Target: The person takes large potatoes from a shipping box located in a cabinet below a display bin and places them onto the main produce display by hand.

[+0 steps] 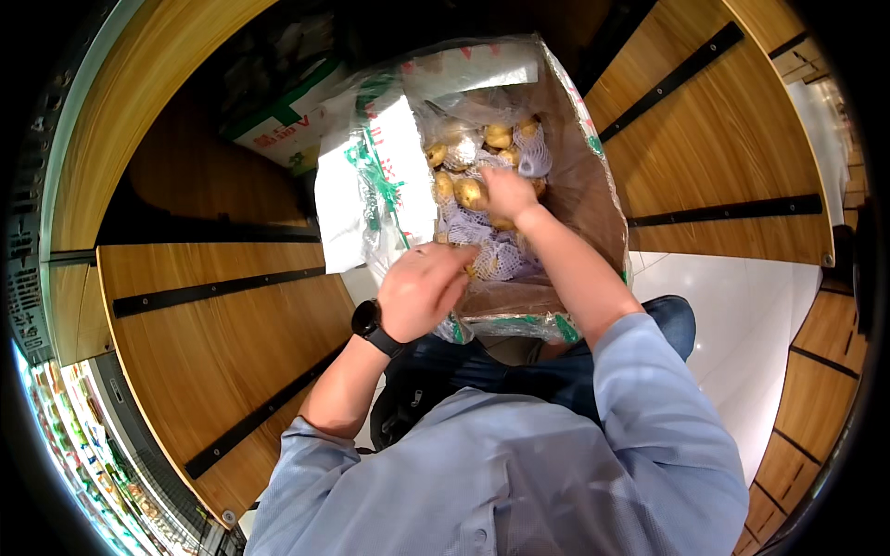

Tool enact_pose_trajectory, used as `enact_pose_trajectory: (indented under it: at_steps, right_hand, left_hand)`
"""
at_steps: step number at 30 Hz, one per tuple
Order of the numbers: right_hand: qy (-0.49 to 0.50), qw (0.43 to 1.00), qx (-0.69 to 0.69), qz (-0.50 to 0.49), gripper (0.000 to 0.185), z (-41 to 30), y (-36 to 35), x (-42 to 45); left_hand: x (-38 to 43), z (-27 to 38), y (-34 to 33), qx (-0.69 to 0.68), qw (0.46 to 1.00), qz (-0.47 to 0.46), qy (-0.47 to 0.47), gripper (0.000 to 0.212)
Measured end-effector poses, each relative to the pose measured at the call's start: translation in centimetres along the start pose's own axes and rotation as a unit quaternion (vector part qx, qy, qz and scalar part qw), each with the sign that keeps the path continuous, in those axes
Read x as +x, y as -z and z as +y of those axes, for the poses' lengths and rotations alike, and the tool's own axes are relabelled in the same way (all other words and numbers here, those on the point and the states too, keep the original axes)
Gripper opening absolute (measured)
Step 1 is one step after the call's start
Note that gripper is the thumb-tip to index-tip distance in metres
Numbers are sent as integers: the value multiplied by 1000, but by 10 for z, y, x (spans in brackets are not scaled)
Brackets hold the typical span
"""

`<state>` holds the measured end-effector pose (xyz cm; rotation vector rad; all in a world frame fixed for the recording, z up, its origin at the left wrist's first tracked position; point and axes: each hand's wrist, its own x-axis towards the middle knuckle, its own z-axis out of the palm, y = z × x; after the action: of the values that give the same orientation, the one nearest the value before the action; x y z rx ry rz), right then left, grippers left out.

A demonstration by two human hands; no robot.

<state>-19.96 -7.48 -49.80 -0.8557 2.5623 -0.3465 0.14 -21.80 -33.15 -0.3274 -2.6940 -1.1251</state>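
Note:
An open cardboard box (pixel 584 208) lined with clear plastic stands before me. In it lie several round yellow-brown fruits (pixel 470 194), some in white foam net sleeves (pixel 498 260). My left hand (pixel 424 285), with a black watch on the wrist, is over the box's near left part, its fingertips at a netted fruit; its grip is partly hidden. My right hand (pixel 511 194) reaches into the middle of the box among the fruits. Its fingers point down and are mostly hidden, so a hold cannot be made out.
Wooden panels with black metal strips stand open at the left (pixel 229 347) and right (pixel 709 153). Behind the box's left side, a second printed carton (pixel 278 132) sits in the dark cabinet. Packed goods on lit shelves (pixel 90 459) are at the lower left. White floor tiles show at the right.

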Motion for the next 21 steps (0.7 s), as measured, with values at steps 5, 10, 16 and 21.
enact_pose_trajectory:
  at_steps: [5, 10, 16, 21]
  right_hand:
    - [-129, 990, 51, 0, 70, -22, -50, 13]
    - [-86, 979, 184, -18, 73, 24, -49, 25]
    - [-212, 961, 166, 62, 79, 46, -66, 31]
    - [-260, 892, 370, -31, 87, 61, -65, 48]
  left_hand:
    - [-6, -1, -22, 87, 987, -114, -67, 45]
    - [-5, 9, -33, 106, 992, -70, 6, 62]
    - [-6, 3, -45, 168, 979, -114, 9, 49]
    - [-7, 8, -49, 228, 963, -141, -32, 40]
